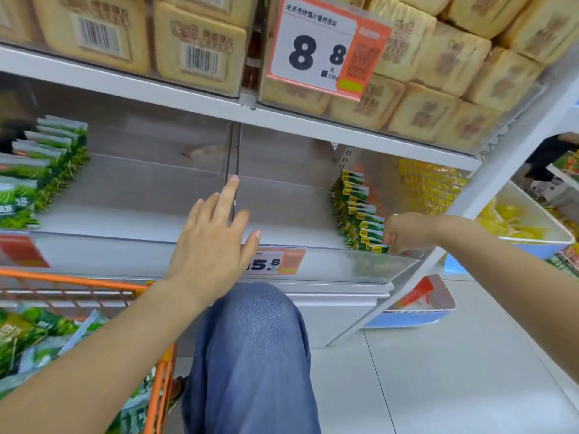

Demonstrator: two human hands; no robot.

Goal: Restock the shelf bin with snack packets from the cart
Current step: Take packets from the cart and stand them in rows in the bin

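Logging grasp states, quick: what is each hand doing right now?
Left hand: open, fingers spread, holding nothing.
Right hand: fingers curled at the front green packet of the shelf row, apparently gripping it.

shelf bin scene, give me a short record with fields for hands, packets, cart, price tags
left hand: left hand open, fingers spread by the clear divider
right hand: right hand grips the front packet of the green packet row
bin: shelf bin mostly bare, row at its right side
cart: orange cart lower left, holding green packets
price tags: 8.8 tag above, 15.8 tag on bin front
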